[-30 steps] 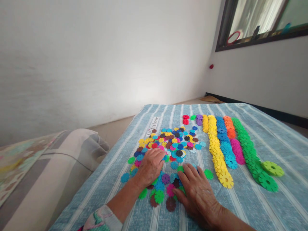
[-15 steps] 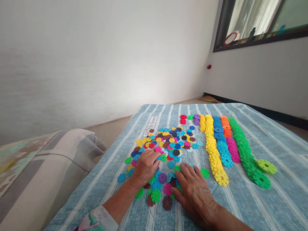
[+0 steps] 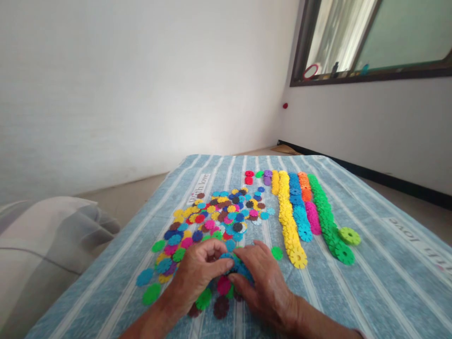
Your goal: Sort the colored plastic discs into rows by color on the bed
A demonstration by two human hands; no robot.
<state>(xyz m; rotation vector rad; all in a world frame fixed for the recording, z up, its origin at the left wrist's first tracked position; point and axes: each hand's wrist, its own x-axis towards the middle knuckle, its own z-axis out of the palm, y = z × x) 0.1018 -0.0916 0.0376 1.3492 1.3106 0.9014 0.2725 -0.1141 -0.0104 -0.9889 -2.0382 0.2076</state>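
My left hand is closed in a pinch, thumb and finger on a light blue notched plastic disc. Close against it, my right hand curls round more blue notched discs, its fingers partly covering them. Both hands are at the near end of a loose, mixed-colour heap of discs. A pink disc, a green disc and a brown disc lie just below the hands.
Overlapping rows sorted by colour lie to the right: yellow discs, blue discs, pink discs and green discs. A lime disc rests beside the green row. A striped blue cloth covers the surface.
My hands have come together from apart over the heap. The left has moved nearer the right, and blue discs are now gathered between them. The view has turned slightly right.
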